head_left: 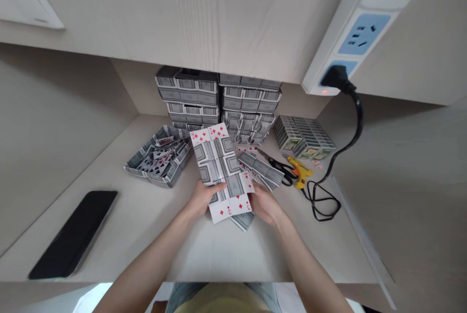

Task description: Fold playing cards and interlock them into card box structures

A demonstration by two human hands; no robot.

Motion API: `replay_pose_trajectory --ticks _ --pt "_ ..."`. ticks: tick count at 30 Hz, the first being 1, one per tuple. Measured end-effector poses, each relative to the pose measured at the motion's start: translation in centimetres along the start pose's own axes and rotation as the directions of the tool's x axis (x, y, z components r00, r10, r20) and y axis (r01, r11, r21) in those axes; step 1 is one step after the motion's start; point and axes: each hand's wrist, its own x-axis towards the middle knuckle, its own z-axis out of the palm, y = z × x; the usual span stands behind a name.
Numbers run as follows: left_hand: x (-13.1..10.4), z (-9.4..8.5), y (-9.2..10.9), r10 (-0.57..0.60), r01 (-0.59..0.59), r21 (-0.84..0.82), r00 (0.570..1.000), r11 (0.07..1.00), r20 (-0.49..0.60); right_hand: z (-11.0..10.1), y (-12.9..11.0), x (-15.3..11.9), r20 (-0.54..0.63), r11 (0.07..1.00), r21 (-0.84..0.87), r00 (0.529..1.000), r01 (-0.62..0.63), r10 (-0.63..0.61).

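Note:
A flat panel of joined playing cards (219,167), grey patterned backs with red diamond cards at its edges, is tilted above the middle of the desk. My left hand (205,197) grips its lower left side, thumb on top. At the lower right edge, my right hand (263,202) is closed on a diamond card at the panel's side, its fingers partly hidden beneath. More joined card strips (264,169) lie on the desk to the right, and another patterned piece (243,220) shows under the panel's lower end.
A card-made tray (170,179) with loose cards is at left, near a black phone (75,235). Stacked card boxes (251,101) stand behind. Right are black scissors (286,169), a yellow glue gun (301,172) with its cable, card packs (304,138) and a power strip (330,62).

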Motion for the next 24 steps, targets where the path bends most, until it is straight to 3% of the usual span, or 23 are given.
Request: replay_pose_trajectory --ticks 9,18,24 --pt "-0.3 0.0 0.2 0.018 -0.019 0.049 1.0 0.999 0.023 1.5 0.2 0.2 0.026 1.0 -0.011 1.0 -0.008 0.008" --pt "-0.9 0.1 0.7 -0.037 0.034 0.028 0.991 0.999 0.128 -0.2 -1.4 -0.2 0.098 0.99 -0.091 0.988 -0.112 0.121" --pt "-1.1 0.0 0.6 -0.002 -0.003 0.039 0.99 0.999 0.144 -0.5 -0.8 0.0 0.054 0.985 -0.169 0.997 -0.044 0.054"
